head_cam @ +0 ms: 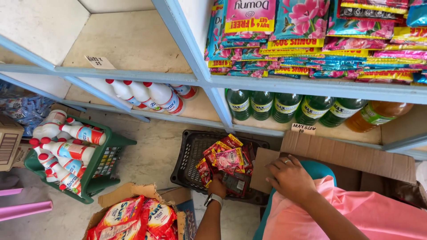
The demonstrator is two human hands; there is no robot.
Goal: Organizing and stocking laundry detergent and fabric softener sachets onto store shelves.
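My left hand (217, 186) is down in the black plastic basket (189, 155), fingers closed around the bottom of a bunch of sachets (226, 159). The sachets are small flat foil packets, mostly red with a pink flowered one facing up in the middle, a few with yellow corners; they fan out upward from my grip in a loose strip and hang over the basket's right half. Wrist has a watch with a pale band (213, 199).

My right hand (290, 178) rests flat, fingers spread a bit and holding nothing, on the flap of a brown cardboard box (347, 155) just right of the basket (ring on one finger). Pink cloth (356, 213) lies under that forearm.

Left on the floor, a green basket (116, 146) is full of white bottles with red caps (71, 151); more of the same lie on the low shelf (147, 95). Green bottles (284, 106) stand in a row on the shelf to the right, an amber one (378, 113) at the end. Above them are stacks of colourful sachet packs (311, 35). An open box of red-orange packets (133, 218) sits at the bottom, near my left arm.
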